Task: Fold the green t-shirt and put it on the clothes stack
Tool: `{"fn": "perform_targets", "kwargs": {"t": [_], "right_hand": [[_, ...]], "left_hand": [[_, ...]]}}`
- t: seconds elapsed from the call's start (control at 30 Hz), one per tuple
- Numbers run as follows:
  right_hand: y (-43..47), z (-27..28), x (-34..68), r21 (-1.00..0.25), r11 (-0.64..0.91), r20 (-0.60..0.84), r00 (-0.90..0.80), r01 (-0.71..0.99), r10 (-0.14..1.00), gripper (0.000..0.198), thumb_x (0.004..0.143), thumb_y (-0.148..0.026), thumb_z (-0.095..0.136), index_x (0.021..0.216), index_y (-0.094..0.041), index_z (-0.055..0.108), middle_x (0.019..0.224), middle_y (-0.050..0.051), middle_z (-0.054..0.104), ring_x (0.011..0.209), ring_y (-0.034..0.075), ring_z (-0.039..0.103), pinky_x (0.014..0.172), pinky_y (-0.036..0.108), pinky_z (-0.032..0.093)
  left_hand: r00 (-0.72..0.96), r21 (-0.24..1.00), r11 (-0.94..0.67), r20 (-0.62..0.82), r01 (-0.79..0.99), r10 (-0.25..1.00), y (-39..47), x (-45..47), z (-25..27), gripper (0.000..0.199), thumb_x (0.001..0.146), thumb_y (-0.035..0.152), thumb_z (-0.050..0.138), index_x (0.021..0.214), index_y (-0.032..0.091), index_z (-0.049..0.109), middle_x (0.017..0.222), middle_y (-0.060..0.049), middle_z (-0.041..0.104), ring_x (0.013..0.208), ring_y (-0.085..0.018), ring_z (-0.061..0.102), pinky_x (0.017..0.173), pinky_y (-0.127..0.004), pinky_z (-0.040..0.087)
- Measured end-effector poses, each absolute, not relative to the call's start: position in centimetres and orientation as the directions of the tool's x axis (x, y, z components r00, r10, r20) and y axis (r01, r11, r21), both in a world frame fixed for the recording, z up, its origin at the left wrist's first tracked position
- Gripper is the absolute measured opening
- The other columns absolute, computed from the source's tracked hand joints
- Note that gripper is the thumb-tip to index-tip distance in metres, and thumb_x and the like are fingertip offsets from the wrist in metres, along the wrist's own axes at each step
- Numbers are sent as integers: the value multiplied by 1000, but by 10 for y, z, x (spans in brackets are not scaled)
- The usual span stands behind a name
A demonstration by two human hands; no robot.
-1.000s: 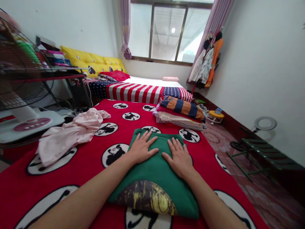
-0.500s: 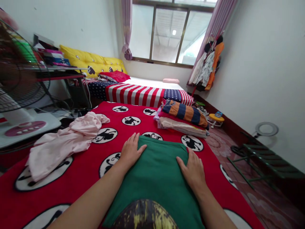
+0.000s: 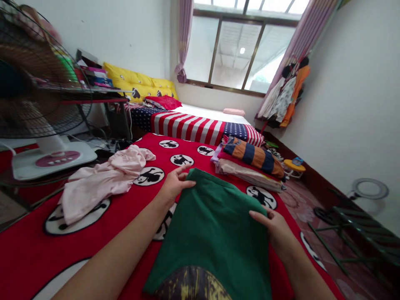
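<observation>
Green garment (image 3: 218, 225) now apparently partly aloft

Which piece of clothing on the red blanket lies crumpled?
The pale pink garment at left, bunched in wrinkles; the green printed garment and stacked clothes are folded.

There are one green garment (image 3: 218, 225), one clothes stack (image 3: 250, 160), one fan (image 3: 58, 156) and two curtains (image 3: 185, 37) (image 3: 312, 31).

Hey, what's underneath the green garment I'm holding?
The patterned red blanket shows around the green garment; the area directly beneath is covered by the cloth, so I can't tell what else is there.
</observation>
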State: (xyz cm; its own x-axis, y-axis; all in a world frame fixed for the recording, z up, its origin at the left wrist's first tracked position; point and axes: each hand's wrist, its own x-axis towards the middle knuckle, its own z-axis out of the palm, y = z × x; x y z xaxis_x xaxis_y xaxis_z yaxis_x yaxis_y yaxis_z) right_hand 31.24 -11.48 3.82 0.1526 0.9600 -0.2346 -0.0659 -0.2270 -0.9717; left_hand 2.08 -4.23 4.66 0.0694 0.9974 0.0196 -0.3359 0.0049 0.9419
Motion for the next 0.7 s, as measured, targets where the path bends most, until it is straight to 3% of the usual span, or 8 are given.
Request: {"fn": "perform_targets", "kwargs": {"t": [0.1, 0.17, 0.27, 0.37, 0.43, 0.5, 0.53, 0.7], "right_hand": [[-112, 91, 309, -978, 197, 155, 379, -74, 912, 48, 48, -24, 84, 91, -20, 65, 74, -2, 69, 64, 18, 65, 66, 33, 54], [-113, 123, 305, -843, 534, 494, 479, 62, 725, 42, 51, -18, 82, 89, -22, 64, 79, -4, 66, 70, 15, 62, 72, 32, 52], [-121, 137, 305, -626, 726, 757, 447, 284, 477, 30, 58, -14, 77, 83, -23, 63, 94, 0, 66, 84, 17, 61, 82, 35, 49], [-132, 99, 318, -689, 657, 720, 399, 306, 568, 21, 61, -12, 71, 77, -21, 61, 101, 4, 66, 94, 20, 62, 83, 35, 49], [-140, 60, 333, -838, 462, 539, 311, 291, 783, 15, 61, -14, 68, 73, -20, 61, 99, 5, 68, 94, 22, 64, 82, 35, 50], [-146, 29, 347, -919, 226, 309, 232, 325, 923, 11, 60, -17, 65, 70, -19, 61, 94, 7, 71, 93, 24, 65, 83, 37, 49], [-148, 21, 352, -929, 143, 236, 248, 343, 940, 10, 60, -18, 64, 70, -19, 62, 92, 8, 72, 92, 25, 66, 84, 38, 49], [-147, 43, 349, -884, 96, 304, 404, 458, 863, 18, 68, -31, 61, 81, -19, 67, 88, 7, 72, 88, 23, 66, 81, 34, 49]], "left_hand": [[-131, 839, -451, 432, -304, 892, -63, 22, 91, 66, 60, 21, 81, 121, 19, 56, 92, -2, 71, 89, -18, 67, 78, -28, 53], [-204, 716, -657, 625, -235, 754, -80, 20, 119, 64, 63, 16, 79, 122, 22, 54, 95, 0, 70, 88, -15, 66, 79, -26, 53], [-169, 600, -790, 771, -130, 614, -96, 10, 140, 61, 64, 8, 76, 120, 23, 57, 94, 0, 69, 80, -11, 65, 74, -21, 51], [319, 733, -678, 633, 45, 706, -94, -6, 133, 39, 70, 8, 68, 108, 19, 66, 94, -1, 70, 82, -12, 64, 73, -20, 51], [678, 795, -545, 247, 268, 693, -86, -18, 120, 30, 71, 9, 63, 99, 19, 70, 91, -2, 72, 82, -15, 66, 72, -21, 52], [772, 758, -456, -98, 467, 628, -77, -25, 105, 28, 71, 11, 61, 96, 19, 72, 87, -2, 73, 78, -16, 67, 68, -21, 52], [764, 737, -432, -174, 520, 622, -73, -26, 99, 29, 72, 12, 61, 98, 19, 72, 87, -2, 73, 78, -17, 68, 66, -21, 52], [662, 839, -385, 39, 385, 748, -63, 0, 77, 32, 79, 27, 60, 108, 15, 67, 96, -6, 72, 88, -19, 68, 76, -26, 53]]}}
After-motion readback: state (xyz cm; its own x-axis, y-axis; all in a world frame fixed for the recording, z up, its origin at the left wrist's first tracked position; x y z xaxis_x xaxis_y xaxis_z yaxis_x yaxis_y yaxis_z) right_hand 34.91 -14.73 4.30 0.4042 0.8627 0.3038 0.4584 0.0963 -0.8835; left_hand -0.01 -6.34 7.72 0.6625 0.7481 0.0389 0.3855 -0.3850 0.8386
